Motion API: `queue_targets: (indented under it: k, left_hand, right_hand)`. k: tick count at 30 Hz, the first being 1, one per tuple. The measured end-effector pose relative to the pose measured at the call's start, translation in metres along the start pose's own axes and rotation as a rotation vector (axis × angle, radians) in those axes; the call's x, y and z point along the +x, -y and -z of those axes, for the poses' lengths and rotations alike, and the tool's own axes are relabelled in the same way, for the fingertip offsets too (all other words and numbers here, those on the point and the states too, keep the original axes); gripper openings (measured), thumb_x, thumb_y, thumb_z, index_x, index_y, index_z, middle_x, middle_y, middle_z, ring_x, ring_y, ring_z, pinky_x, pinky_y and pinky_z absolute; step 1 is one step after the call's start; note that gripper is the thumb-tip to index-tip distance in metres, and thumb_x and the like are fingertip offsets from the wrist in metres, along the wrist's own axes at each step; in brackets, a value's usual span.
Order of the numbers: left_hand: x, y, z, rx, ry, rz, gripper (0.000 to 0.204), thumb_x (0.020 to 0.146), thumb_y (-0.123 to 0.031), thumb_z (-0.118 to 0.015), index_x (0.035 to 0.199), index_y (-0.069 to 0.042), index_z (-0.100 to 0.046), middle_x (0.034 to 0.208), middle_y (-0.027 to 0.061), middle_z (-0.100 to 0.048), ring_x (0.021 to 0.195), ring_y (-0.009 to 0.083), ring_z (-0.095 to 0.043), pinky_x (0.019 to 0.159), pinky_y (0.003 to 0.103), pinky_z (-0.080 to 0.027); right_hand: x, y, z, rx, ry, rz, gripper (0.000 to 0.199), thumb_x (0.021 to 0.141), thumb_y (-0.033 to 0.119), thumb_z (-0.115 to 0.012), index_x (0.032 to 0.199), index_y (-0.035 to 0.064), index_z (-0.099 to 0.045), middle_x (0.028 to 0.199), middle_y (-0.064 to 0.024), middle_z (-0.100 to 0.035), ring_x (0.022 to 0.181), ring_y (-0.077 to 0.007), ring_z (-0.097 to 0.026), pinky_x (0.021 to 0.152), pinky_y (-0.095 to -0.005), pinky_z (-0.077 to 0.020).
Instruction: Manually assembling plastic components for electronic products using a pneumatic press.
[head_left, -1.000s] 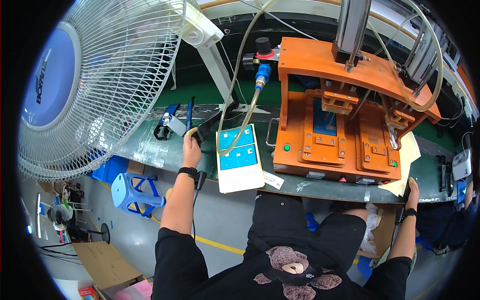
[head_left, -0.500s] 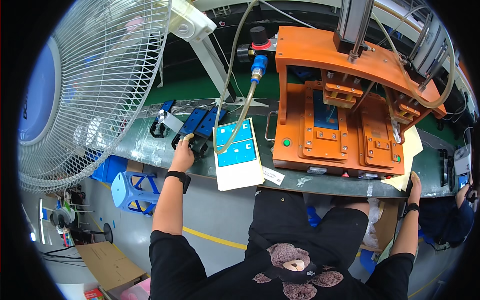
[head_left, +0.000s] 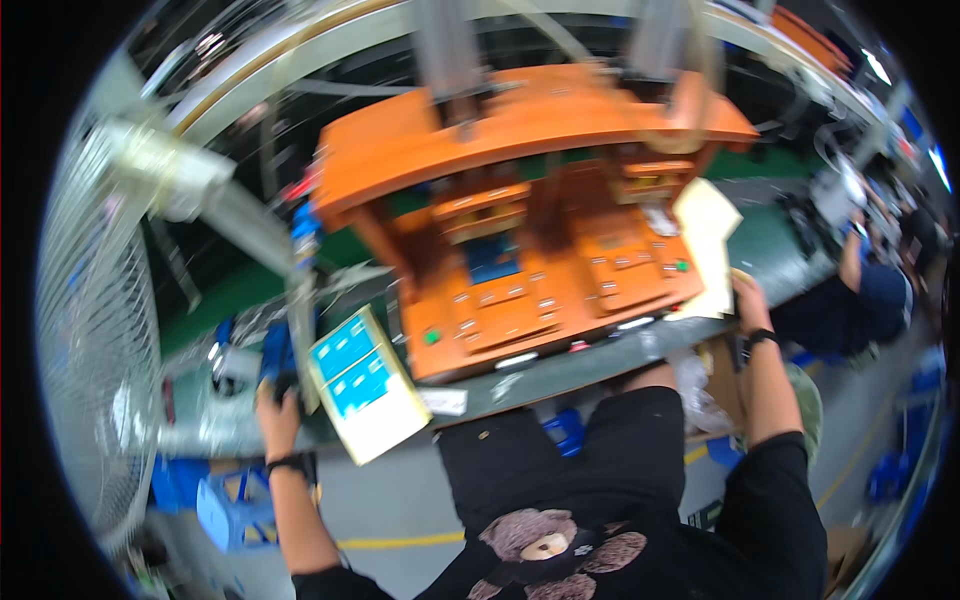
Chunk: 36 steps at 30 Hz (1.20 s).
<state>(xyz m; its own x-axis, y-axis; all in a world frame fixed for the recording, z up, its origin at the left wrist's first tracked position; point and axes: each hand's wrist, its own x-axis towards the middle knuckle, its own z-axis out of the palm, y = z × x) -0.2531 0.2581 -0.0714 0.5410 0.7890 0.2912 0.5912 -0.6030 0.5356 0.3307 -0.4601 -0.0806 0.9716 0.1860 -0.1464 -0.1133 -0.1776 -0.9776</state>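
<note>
At the left of the bench my left hand [head_left: 277, 415] is beside the dark blue flat pieces [head_left: 279, 350] in their black holders. Motion blur smears its fingers, so I cannot tell whether they grip anything. Just right of it lies a cream sheet [head_left: 385, 428] with two bright blue rectangular panels [head_left: 352, 365] on it. My right hand [head_left: 749, 302] is at the bench's front edge, close to a pale yellow sheet [head_left: 708, 235]; its finger pose is unclear. Between my hands stands an orange press [head_left: 530, 120] with two stations. A dark blue panel [head_left: 492, 259] sits in the left one.
A large fan [head_left: 105, 350] stands at the far left, with a pale post [head_left: 235, 215] near it. A blue stool [head_left: 232, 512] is below the bench. At the right, another person's arm [head_left: 851, 260] reaches toward a white device [head_left: 830, 195].
The view has swung to the right and blurred, so the press now appears nearer the middle. My left hand remains by the dark holders and my right hand by the bench edge.
</note>
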Motion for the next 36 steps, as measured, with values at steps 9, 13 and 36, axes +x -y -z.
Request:
queue_targets:
  k: [9,13,36]
  left_hand:
    - [-0.077,-0.141,0.009,-0.021,-0.104,-0.062,0.014,0.091,-0.009,-0.061,0.1,0.002,-0.06,0.089,0.0126,-0.059,0.079,0.0249,-0.054,0.075,0.036,-0.044]
    - [-0.077,-0.199,-0.024,-0.238,0.176,-0.058,0.016,0.093,-0.006,-0.055,0.105,-0.001,-0.063,0.092,0.0088,-0.061,0.077,0.0185,-0.051,0.069,0.032,-0.042]
    - [0.222,-0.209,-0.217,-0.26,0.383,-0.634,0.041,0.095,-0.02,-0.061,0.129,0.003,-0.054,0.121,0.0156,-0.063,0.111,0.0255,-0.06,0.096,0.035,-0.047]
  right_hand:
    - [-0.004,-0.009,0.006,0.064,-0.127,0.055,0.031,0.093,0.013,-0.063,0.119,-0.0043,-0.064,0.113,-0.0084,-0.068,0.105,-0.0158,-0.062,0.095,-0.0273,-0.0461]
    - [-0.005,-0.008,0.017,0.004,-0.12,0.06,0.031,0.093,0.013,-0.063,0.118,-0.004,-0.064,0.113,-0.0086,-0.068,0.105,-0.0167,-0.062,0.094,-0.0292,-0.0468]
    - [0.004,-0.01,-0.001,0.013,-0.112,0.034,0.03,0.09,0.014,-0.066,0.115,-0.0035,-0.066,0.11,-0.0081,-0.069,0.102,-0.0164,-0.062,0.092,-0.0291,-0.0478]
